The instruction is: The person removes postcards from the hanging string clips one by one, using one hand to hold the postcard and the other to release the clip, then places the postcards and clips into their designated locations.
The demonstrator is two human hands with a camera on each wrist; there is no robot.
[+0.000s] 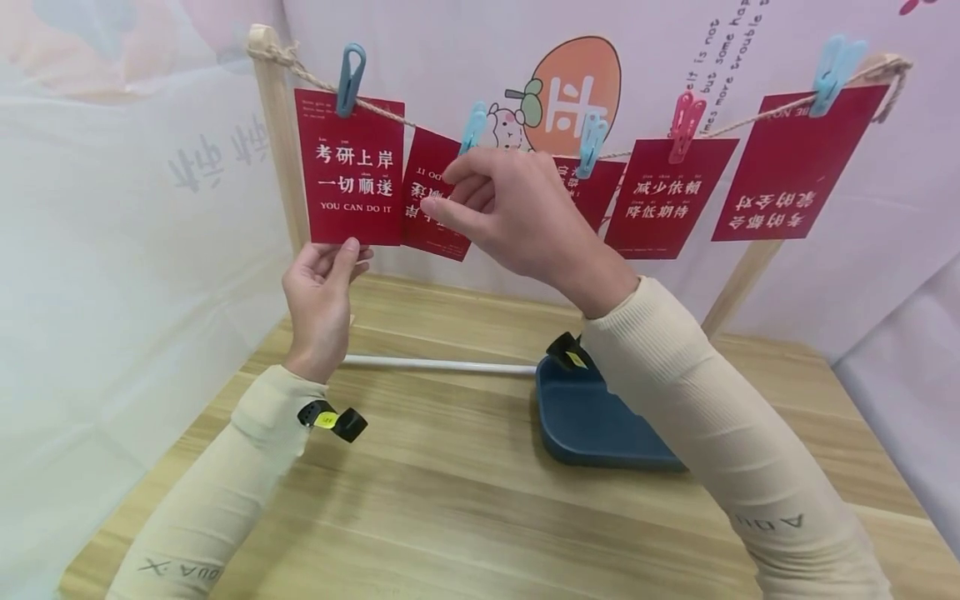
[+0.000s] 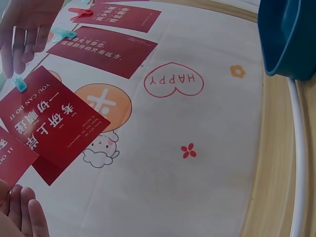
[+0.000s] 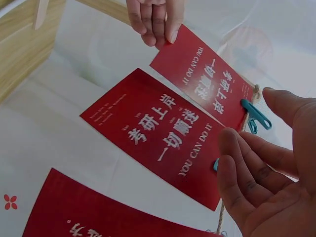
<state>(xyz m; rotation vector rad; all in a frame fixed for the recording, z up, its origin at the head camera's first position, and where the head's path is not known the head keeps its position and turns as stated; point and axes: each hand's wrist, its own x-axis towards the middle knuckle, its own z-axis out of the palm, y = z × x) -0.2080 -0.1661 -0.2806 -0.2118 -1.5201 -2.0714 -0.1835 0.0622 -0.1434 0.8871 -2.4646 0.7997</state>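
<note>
Perhaps glossy, white-lettered red card (image 1: 350, 168)

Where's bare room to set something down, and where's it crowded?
The tabletop is bare in front of the white rod, between the left sleeve and the blue tray. It's crowded along the rope: red cards hang close together, the left hand pinches one, and the right hand is close by.
</note>
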